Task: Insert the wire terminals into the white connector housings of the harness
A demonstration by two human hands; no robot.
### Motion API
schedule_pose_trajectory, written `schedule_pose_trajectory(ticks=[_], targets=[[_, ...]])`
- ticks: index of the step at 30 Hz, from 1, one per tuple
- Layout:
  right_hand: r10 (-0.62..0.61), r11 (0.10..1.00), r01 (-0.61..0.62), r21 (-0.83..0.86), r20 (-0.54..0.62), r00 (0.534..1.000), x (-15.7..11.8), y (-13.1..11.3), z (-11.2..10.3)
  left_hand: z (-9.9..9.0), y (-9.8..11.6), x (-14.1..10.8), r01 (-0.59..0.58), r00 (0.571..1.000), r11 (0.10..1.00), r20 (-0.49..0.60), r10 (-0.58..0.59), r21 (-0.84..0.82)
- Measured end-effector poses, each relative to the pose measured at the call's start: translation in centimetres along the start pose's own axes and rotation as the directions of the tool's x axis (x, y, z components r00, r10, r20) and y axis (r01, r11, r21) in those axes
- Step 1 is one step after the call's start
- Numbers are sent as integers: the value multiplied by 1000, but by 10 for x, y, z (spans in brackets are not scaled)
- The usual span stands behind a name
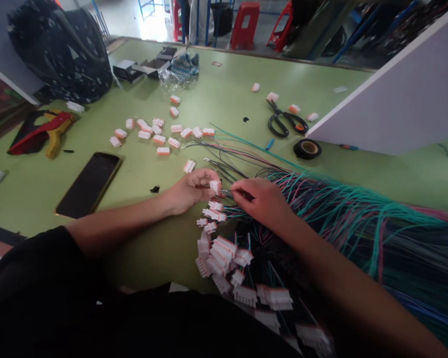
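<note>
My left hand [194, 191] pinches a small white connector housing [215, 186] with an orange edge. Just right of it, my right hand [259, 199] is closed on a thin dark wire [227, 191], whose end points at the housing; whether the tip is inside it I cannot tell. Beneath both hands lie wired white connectors [214, 215]. A large bundle of green, pink and dark wires [332, 199] stretches away to the right, under my right forearm. Loose wire ends [209, 160] with metal terminals lie just beyond my hands.
Loose connector housings [159, 139] are scattered across the green table [224, 84]. A phone [89, 184] and a red-and-yellow tool [47, 132] lie left. Black scissors [283, 119] and black tape [307, 148] lie beside a white panel [392, 89]. Wired connector blocks [222, 253] pile near my body.
</note>
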State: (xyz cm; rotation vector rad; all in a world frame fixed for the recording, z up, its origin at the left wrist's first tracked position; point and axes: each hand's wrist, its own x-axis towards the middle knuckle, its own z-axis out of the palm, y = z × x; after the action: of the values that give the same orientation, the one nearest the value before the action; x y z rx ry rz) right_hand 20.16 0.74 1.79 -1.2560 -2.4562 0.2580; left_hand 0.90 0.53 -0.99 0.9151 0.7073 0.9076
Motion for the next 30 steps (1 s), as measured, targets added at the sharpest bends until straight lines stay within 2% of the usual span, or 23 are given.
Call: schedule_pose_trajectory(ticks=[9, 13, 17, 22, 25, 27, 30], targets=[[-47, 993, 46, -108, -11, 999, -2, -3, 1, 1, 3, -2, 14, 1000, 999, -6, -14, 48], [10, 999, -11, -52, -12, 1000, -2, -4, 2, 3, 4, -3, -40, 999, 986, 0, 40, 160], [5, 1000, -5, -6, 15, 1000, -2, -6, 2, 6, 4, -5, -83, 996, 966, -5, 86, 245], [-47, 997, 49, -54, 44, 998, -3, -11, 6, 9, 3, -7, -118, 993, 946, 24, 116, 302], [-37, 996, 43, -82, 77, 996, -3, -14, 8, 9, 1, -8, -122, 992, 945, 15, 123, 304], [13, 999, -9, -36, 111, 994, -1, -14, 7, 10, 1, -8, -118, 993, 945, 13, 119, 306], [62, 975, -107, 193, 228, 972, 5, -7, -2, 10, 2, -10, -109, 994, 943, 39, 102, 313]])
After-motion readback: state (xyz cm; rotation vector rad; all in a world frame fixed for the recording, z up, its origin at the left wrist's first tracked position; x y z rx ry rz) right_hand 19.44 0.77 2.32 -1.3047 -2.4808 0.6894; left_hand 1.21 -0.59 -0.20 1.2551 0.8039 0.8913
